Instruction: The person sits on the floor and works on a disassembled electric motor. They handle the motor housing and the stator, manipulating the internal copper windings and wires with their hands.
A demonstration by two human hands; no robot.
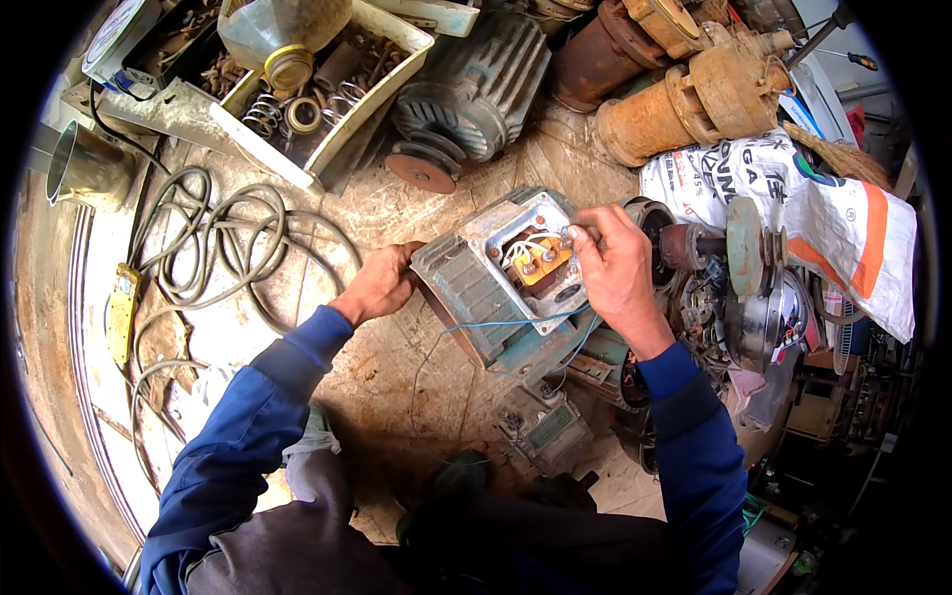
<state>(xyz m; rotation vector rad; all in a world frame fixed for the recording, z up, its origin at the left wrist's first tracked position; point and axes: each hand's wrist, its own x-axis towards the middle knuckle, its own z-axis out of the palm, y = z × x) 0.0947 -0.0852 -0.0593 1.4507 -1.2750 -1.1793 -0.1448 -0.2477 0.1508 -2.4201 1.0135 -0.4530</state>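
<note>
Evidently the step in hand is work on the wiring of a motor (451,283) lying at mid-frame, its terminal box (518,305) open around white leads (531,248) and a yellow block (557,256). The left hand (382,285) curls against the casing's left corner; how firmly, I cannot tell. At the box's right rim, the right hand (617,266) bends thumb and forefinger together, perhaps pinching something small. I judge the next move calls for fine fingerwork and a steady casing. Beneath spreads a stained floor (387,382), with looped cable (207,188) at left, a parts tray (260,149) upper left, and a white sack (838,213) at right.
</note>
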